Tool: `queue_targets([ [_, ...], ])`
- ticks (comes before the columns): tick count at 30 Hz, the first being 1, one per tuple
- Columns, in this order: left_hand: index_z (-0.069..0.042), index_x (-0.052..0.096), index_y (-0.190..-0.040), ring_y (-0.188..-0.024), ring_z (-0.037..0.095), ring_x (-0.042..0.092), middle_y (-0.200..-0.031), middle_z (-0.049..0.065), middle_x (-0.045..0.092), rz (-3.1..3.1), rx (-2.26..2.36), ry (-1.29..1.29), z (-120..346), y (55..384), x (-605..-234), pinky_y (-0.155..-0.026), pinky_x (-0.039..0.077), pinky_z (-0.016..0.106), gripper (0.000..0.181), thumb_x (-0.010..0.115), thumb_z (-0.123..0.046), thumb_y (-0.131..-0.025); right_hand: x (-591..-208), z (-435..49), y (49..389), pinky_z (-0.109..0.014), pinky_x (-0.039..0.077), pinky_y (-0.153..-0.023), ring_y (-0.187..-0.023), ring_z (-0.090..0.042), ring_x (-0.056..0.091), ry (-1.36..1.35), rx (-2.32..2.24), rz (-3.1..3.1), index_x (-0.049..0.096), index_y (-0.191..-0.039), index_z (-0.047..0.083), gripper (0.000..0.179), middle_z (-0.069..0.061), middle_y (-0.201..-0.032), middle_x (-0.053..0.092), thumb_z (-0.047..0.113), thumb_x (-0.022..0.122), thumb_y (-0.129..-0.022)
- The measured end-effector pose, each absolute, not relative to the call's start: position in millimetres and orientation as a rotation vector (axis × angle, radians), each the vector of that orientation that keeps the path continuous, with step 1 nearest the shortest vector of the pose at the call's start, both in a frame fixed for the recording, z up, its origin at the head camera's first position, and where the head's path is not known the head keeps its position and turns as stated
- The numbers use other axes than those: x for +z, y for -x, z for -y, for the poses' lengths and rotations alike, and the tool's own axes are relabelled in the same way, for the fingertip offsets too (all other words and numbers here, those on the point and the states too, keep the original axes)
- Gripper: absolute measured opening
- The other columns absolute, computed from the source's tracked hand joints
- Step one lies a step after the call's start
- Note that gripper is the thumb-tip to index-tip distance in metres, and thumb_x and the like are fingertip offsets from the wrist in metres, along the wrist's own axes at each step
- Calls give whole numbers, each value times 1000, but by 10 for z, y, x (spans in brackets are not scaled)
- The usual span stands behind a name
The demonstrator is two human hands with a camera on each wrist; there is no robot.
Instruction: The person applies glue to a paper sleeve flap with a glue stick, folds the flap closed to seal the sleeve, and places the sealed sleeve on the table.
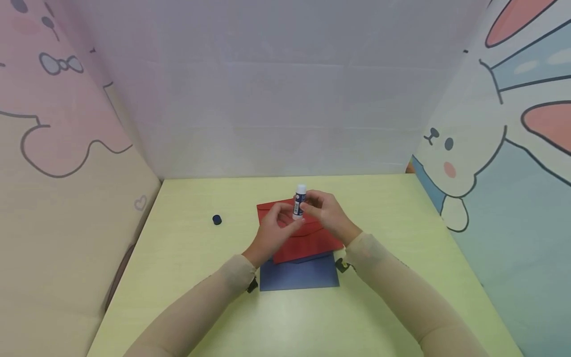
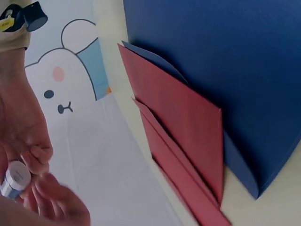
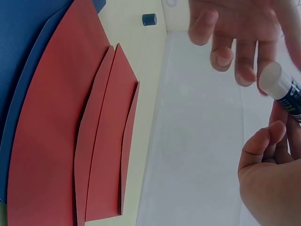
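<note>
My right hand [image 1: 329, 212] pinches a glue stick [image 1: 299, 203] between thumb and fingers, nearly upright above the envelopes. The stick has a dark blue label and white ends, and no cap is on it. My left hand [image 1: 273, 232] is close by its lower end, fingers loosely spread; in the right wrist view these fingers [image 3: 245, 75] look relaxed, not gripping the stick. Below lies a red envelope [image 1: 308, 246] with its flap raised a little. It overlaps a blue envelope [image 1: 300, 275], whose flap edge shows under the red one in the left wrist view.
A small dark blue cap [image 1: 216, 219] lies on the pale yellow table [image 1: 187, 248], left of the envelopes. A plain pale curtain [image 1: 285, 109] closes off the back, and cartoon-printed sheets stand at both sides.
</note>
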State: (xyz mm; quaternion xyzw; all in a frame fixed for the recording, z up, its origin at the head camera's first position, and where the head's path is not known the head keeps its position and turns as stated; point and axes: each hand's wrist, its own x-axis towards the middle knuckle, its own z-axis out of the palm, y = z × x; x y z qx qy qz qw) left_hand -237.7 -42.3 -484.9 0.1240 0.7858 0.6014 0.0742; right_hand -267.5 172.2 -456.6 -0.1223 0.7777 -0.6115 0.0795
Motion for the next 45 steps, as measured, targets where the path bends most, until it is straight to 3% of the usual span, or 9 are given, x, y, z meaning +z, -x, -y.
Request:
queue_targets([
  [5,-12,70,-120,-101,18,70,-113,7,78,-2696,1720,-390,354,2342,-4852,-91,60,32,36,95,-31,-103,-4559,-1697,2666,-21,58,-94,-105,-19,69,378,-1855,-2339,74,-142,-10,31,-31,-129,78,3,73,-115],
  [11,-9,74,-113,-94,17,69,-105,10,79,-2749,1747,-400,326,2330,-4849,-84,58,27,28,95,-25,-103,-4562,-1687,2661,-22,58,-93,-103,-16,69,377,-1844,-2352,74,-142,-9,30,-28,-127,79,3,74,-114],
  [23,-3,78,-129,-109,22,71,-120,15,82,-2471,1792,-443,377,2342,-4817,-88,59,28,28,80,-27,-115,-4573,-1719,2674,-37,62,-104,-108,-16,69,371,-1844,-2305,73,-147,-8,33,-23,-130,79,7,70,-117],
  [28,0,75,-140,-107,26,70,-124,22,79,-2315,1785,-441,400,2356,-4809,-90,59,27,30,67,-23,-122,-4549,-1704,2662,-32,60,-102,-107,-14,69,381,-1854,-2292,73,-145,-10,33,-24,-128,79,5,70,-117],
  [30,1,73,-140,-98,29,66,-114,18,75,-2218,1807,-427,412,2359,-4812,-85,56,26,29,61,-21,-124,-4538,-1697,2651,-29,60,-101,-108,-14,68,379,-1863,-2275,73,-145,-11,32,-20,-126,79,5,70,-117],
  [34,2,70,-136,-85,26,55,-104,5,63,-2074,1845,-407,435,2356,-4818,-79,51,29,32,51,-23,-128,-4530,-1703,2633,-42,61,-111,-112,-16,68,378,-1871,-2246,72,-146,-10,33,-17,-128,78,7,69,-118],
  [37,3,70,-138,-90,24,57,-108,4,65,-2050,1857,-409,438,2354,-4822,-82,53,31,37,48,-25,-129,-4539,-1711,2633,-45,60,-114,-115,-17,69,379,-1870,-2237,72,-147,-8,34,-19,-132,78,9,68,-118],
  [41,0,71,-142,-102,23,64,-117,11,71,-2094,1898,-375,428,2353,-4836,-85,55,31,37,55,-30,-127,-4562,-1733,2649,-31,60,-107,-114,-17,69,397,-1873,-2255,73,-147,-7,33,-18,-131,79,10,69,-119],
  [45,-8,71,-134,-112,20,69,-125,13,76,-2319,1884,-344,395,2326,-4836,-91,59,32,34,79,-34,-114,-4573,-1744,2653,-29,61,-102,-110,-19,70,412,-1877,-2294,74,-144,-7,31,-17,-126,80,9,72,-117],
])
